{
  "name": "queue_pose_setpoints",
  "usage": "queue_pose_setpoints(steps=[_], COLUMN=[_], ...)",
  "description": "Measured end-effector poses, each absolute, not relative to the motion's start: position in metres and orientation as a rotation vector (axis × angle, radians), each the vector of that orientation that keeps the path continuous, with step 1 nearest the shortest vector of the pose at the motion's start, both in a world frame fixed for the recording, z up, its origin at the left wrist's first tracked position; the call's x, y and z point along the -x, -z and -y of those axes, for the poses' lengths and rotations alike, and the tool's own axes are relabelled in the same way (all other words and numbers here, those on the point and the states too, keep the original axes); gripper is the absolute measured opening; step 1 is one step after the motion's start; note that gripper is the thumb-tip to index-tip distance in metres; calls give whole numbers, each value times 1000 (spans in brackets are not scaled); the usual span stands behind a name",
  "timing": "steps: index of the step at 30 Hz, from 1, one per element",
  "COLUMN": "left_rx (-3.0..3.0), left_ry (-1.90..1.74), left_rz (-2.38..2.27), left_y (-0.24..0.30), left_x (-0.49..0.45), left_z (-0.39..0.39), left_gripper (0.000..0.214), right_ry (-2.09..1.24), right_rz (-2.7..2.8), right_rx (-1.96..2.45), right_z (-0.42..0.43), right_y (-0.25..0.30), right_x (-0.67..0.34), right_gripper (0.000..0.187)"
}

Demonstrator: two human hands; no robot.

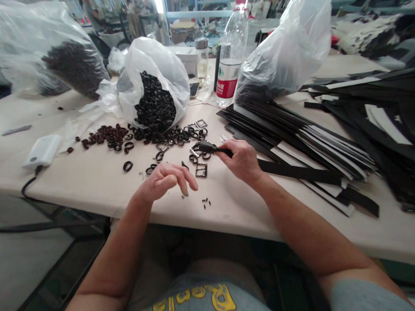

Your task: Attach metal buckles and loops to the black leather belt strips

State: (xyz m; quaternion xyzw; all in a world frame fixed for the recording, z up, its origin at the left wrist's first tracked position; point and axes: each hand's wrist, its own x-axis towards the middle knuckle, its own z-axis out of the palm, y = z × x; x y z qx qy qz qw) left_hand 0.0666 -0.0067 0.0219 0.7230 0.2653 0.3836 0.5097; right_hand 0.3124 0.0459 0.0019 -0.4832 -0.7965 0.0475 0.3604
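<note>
My right hand [241, 160] is closed on the end of a black belt strap [296, 171] that runs off to the right across the table. The strap's tip [208, 147] points left toward a metal buckle [196, 150]. My left hand [167, 181] hovers just above the table with fingers loosely curled and apart, holding nothing. Its fingertips are close to a square metal buckle [201, 170] and a few tiny dark pieces [206, 202]. Black loops [127, 166] lie scattered in front of both hands.
A white plastic bag of black loops [154, 105] lies open behind the hands, with brown loops [107, 135] spilled to its left. Stacked black straps [298, 127] fill the right side. A water bottle [230, 60], two more plastic bags [288, 49] and a white charger [42, 150] stand around.
</note>
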Motion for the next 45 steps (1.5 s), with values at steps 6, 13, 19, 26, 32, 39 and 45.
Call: queue_pose_setpoints(steps=[6,13,19,26,32,39,45], left_rx=[-1831,-2125,-2204,-1522,-892,-820,-804], left_ry=[-995,-719,-530,-1130,-1121,-1069,-1049], left_rz=[-1256,-1544,-1620,-1306,-962,-887,-864], left_y=[-20,-13,-6,-2,-2,-2,-6], left_x=[-47,-52,-61,-70,-97,-111,-111], left_z=[-4,-8,-9,-7,0,3,7], left_gripper=[24,18,12,24,29,24,23], right_ry=[-129,-136,-228,-1037,-1439,-1492,-1615], right_rz=[2009,1994,1959,1677,1535,1595,1583], right_rx=[1278,1270,1250,1064,998,906,880], right_z=[-49,-48,-48,-44,-35,-29,-28], right_y=[-2,-4,-1,-3,-11,-12,-17], right_x=[-315,-315,-314,-306,-299,-297,-305], right_gripper=[8,5,6,26,43,30,30])
